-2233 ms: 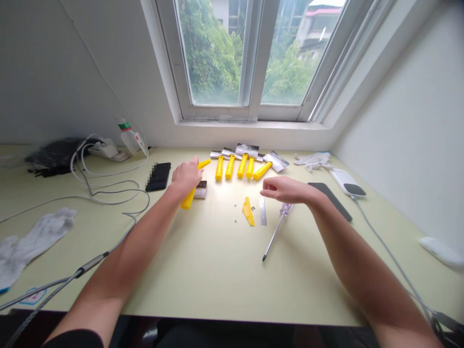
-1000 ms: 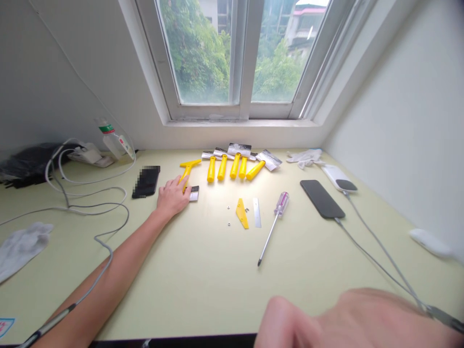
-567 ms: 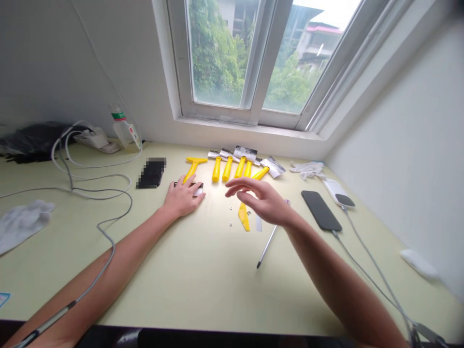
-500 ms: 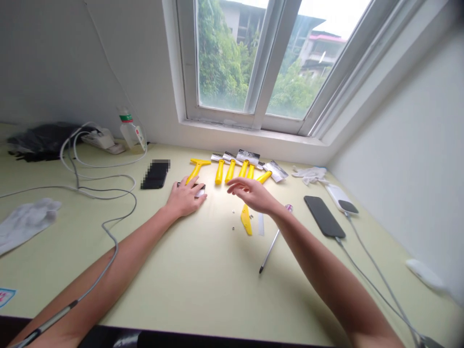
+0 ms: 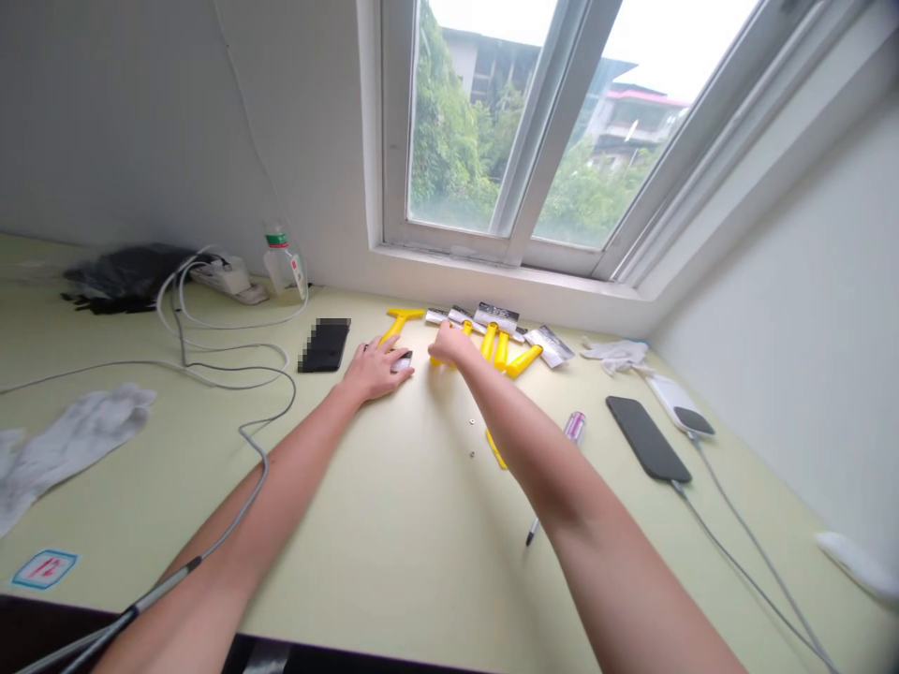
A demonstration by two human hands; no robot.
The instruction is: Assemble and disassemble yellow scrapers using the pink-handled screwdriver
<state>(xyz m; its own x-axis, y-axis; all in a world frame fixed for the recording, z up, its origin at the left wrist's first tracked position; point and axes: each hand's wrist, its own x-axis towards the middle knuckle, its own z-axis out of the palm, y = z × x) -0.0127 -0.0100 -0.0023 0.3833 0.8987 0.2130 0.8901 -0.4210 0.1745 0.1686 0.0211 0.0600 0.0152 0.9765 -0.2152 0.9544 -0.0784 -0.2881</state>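
Observation:
My left hand (image 5: 379, 371) lies flat with fingers spread over a small black-and-white piece (image 5: 403, 361), mostly hidden beneath it. Just beyond its fingers is a yellow T-shaped scraper (image 5: 405, 315). My right hand (image 5: 450, 344) is closed at the leftmost scraper of a row; a bit of its yellow handle shows below the fingers, and its black-and-white head (image 5: 436, 316) points to the window. More yellow scrapers (image 5: 490, 343) lie to its right. Under my right forearm a yellow plate (image 5: 495, 449) is partly covered, with two small nuts (image 5: 472, 454) beside it.
A screwdriver (image 5: 574, 428) lies right of my forearm, its shaft partly hidden. Further right are a dark phone (image 5: 647, 438) on a cable and a white power bank (image 5: 680, 405). At left are another phone (image 5: 329, 346), a bottle (image 5: 285, 271), loose cables and white gloves (image 5: 84, 440).
My right hand has moved forward and left from above the yellow plate and closed on the leftmost scraper in the row. My left hand stays over the black-and-white piece. The view has shifted slightly.

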